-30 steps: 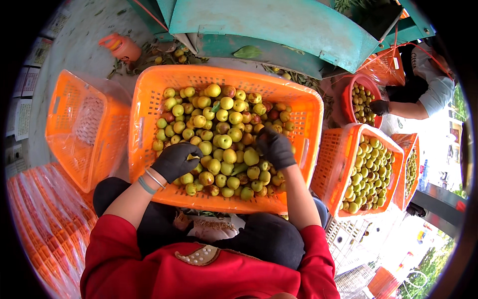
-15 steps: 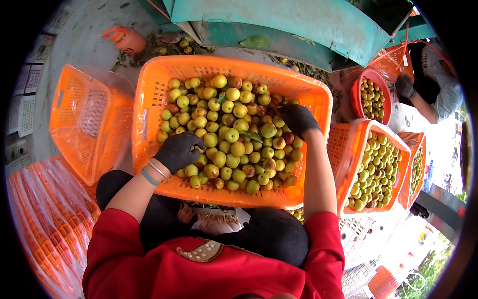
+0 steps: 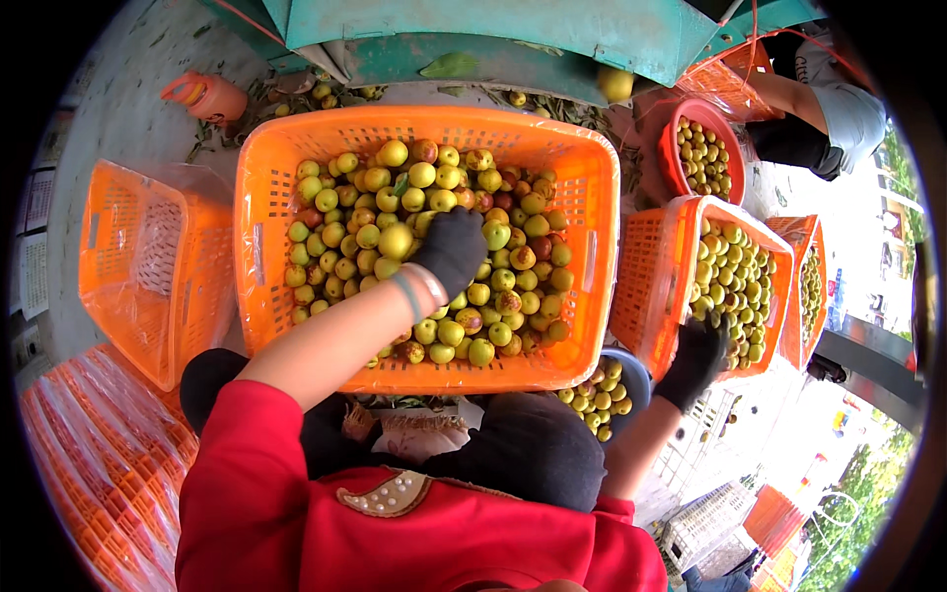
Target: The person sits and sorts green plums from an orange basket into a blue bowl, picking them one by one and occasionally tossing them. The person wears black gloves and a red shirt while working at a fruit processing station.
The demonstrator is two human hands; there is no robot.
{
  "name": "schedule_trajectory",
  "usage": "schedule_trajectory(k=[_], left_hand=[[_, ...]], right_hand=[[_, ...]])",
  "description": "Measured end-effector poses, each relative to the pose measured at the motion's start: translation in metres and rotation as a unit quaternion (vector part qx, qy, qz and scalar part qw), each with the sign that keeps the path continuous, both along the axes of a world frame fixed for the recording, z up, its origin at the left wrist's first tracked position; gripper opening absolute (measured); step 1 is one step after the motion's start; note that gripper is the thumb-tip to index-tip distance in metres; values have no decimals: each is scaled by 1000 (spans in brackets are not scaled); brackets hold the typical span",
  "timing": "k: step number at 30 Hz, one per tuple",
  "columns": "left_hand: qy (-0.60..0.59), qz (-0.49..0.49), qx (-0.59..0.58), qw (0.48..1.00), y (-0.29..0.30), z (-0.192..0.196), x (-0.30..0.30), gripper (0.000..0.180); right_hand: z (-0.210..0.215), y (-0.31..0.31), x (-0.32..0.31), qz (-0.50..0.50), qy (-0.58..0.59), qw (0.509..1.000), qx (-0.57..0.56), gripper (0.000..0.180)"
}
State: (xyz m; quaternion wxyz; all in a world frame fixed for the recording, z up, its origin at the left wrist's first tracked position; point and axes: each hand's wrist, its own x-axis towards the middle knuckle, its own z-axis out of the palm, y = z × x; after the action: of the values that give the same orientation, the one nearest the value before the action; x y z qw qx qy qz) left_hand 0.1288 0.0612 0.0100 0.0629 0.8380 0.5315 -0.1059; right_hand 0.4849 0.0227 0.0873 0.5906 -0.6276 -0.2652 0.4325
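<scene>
A large orange plastic crate [image 3: 266, 340] lined with clear film stands before me, full of small round yellow-green fruits with brown patches, which look like jujubes [image 3: 335, 237]. My left hand [image 3: 456, 252], in a dark glove, reaches into the middle of this fruit; its fingers are hidden. Close beside it, one yellow fruit [image 3: 395, 242] looks bigger than its neighbours. Over the near side of a second film-lined orange crate [image 3: 646, 286], my gloved right hand [image 3: 696, 360] stretches its fingers apart above the jujubes [image 3: 730, 286] there. I see nothing held in it.
An orange crate [image 3: 133, 266] stands at left, above stacked film-wrapped crates [image 3: 109, 444]. At the far right are a red tub of fruit [image 3: 671, 163] and a co-worker's arm [image 3: 799, 99]. A teal machine [image 3: 493, 59] borders the far side; a dark tub [image 3: 631, 380] sits near my knee.
My right hand has left the large crate for the crate on the right. My left hand has moved rightward and farther into the fruit. The view has shifted; a yellow fruit now shows by the machine.
</scene>
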Motion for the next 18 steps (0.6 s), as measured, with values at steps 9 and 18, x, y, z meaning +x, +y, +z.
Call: schedule_trajectory(k=[9, 18], left_hand=[[-301, 53, -26, 952, -26, 73, -63, 8], [153, 352, -114, 916, -325, 137, -379, 42]], right_hand=[[-81, 66, -158, 495, -566, 645, -135, 34], [-73, 73, -145, 700, -403, 561, -180, 69]])
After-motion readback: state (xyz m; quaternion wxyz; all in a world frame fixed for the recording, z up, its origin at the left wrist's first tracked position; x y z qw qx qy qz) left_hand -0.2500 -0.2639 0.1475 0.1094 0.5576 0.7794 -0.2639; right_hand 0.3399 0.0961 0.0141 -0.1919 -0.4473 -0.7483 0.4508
